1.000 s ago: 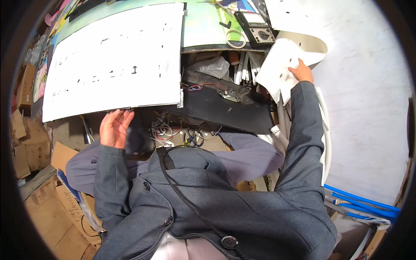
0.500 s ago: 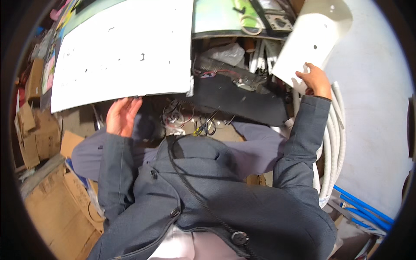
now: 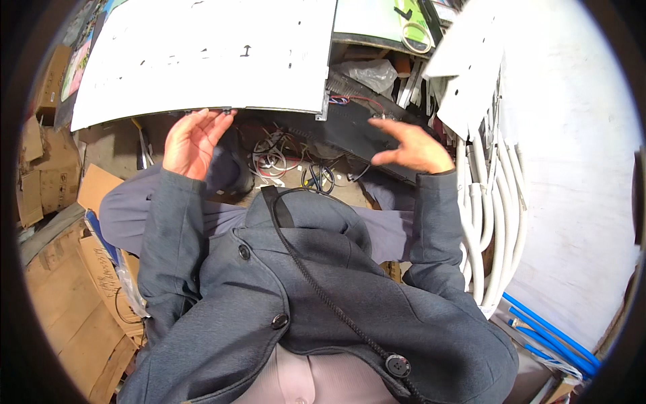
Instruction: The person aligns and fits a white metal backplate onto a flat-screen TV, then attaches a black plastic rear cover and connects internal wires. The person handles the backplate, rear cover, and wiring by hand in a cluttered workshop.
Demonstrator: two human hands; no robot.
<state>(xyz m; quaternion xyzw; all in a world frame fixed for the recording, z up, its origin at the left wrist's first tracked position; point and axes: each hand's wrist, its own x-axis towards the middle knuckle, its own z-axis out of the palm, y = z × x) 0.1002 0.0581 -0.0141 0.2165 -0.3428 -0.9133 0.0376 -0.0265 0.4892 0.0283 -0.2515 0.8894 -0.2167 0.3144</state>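
Observation:
A large white panel [image 3: 202, 54] with small dark marks spans the upper left. At its near edge is my left hand [image 3: 194, 143], palm turned up, the fingertips bent against that edge and holding it. My right hand [image 3: 418, 147] is empty, thumb and fingers apart, over a black panel [image 3: 346, 135] that lies at a slant beneath the white one. To the upper right of this hand stand curved white sheets [image 3: 464, 101], apart from my fingers; the upper one is blurred.
Loose wires [image 3: 272, 161] lie on the floor between my legs. Coiled white hoses [image 3: 501, 222] hang along the right, beside a pale board [image 3: 565, 202]. Blue tubes [image 3: 552, 330] lie lower right, cardboard [image 3: 67, 296] lower left. A tape ring [image 3: 417, 37] rests on a green surface.
My right hand has let go of the white sheet and moved left over the black panel. The sheet has shifted toward the pale board. My left hand stays at the large panel's edge.

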